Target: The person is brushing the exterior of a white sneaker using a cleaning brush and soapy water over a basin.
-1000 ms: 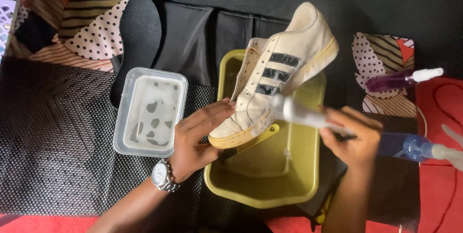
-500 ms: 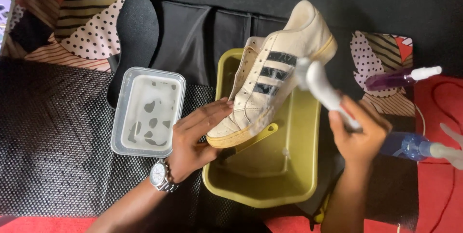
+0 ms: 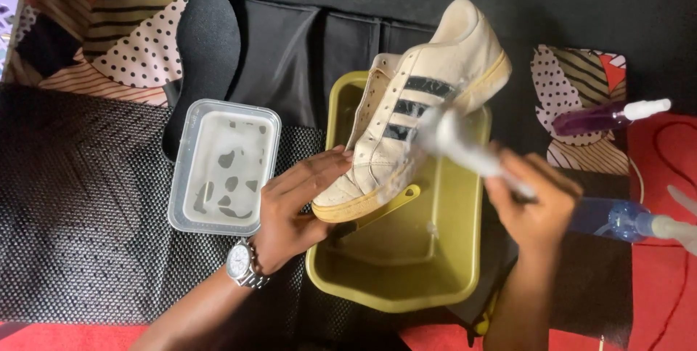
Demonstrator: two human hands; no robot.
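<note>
Gripping the toe of a white leather sneaker with black side stripes [image 3: 414,119], the left hand [image 3: 298,206] reaches in from below, wrist bent, fingers [image 3: 319,169] flat along the upper, thumb under the sole. The shoe hangs tilted over an olive-green plastic tub [image 3: 450,278] — heel highest, pointing away. The right hand [image 3: 537,206] rises from the lower edge, fingers curled shut round a white brush handle [image 3: 465,149], its blurred head on the stripes. A clear lidded plastic container [image 3: 225,166] sits beside the tub on the black woven mat [image 3: 80,213].
</note>
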